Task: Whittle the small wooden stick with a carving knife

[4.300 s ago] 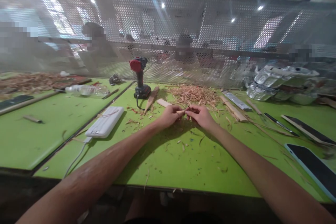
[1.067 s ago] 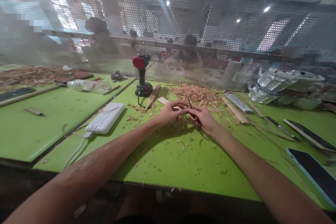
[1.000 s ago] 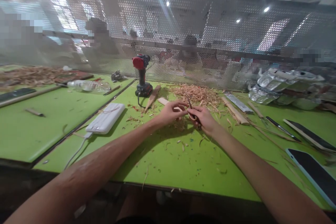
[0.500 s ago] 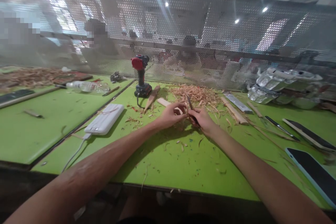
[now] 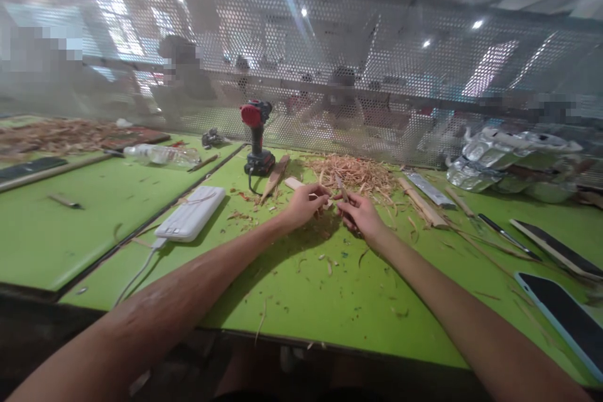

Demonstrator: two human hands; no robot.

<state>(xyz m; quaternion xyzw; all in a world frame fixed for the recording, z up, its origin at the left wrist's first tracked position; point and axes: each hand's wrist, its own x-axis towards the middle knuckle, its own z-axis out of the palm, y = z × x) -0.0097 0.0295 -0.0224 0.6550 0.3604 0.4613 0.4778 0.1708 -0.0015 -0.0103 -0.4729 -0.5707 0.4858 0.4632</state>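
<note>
My left hand (image 5: 307, 204) is closed, thumb and fingers pinched together near the middle of the green table (image 5: 330, 301); what it pinches is too small to make out. Just to its right, my right hand (image 5: 358, 213) has its fingers wrapped round a slim knife-like tool (image 5: 341, 188), whose tip points up and away. A small gap separates the two hands. Behind them lies a heap of wood shavings (image 5: 353, 174). One end of a pale flat wood strip (image 5: 293, 183) shows beyond my left hand.
A red and black cordless drill (image 5: 257, 138) stands beside a pointed wood piece. The left side has a white power bank (image 5: 191, 213) and a plastic bottle (image 5: 162, 155). At right lie wood strips, a pen, a phone (image 5: 560, 314) and foil-like packs (image 5: 509, 160). Perforated screen behind.
My hands have moved slightly apart, and the right hand's tool now stands clear of the left hand. The view has shifted a little.
</note>
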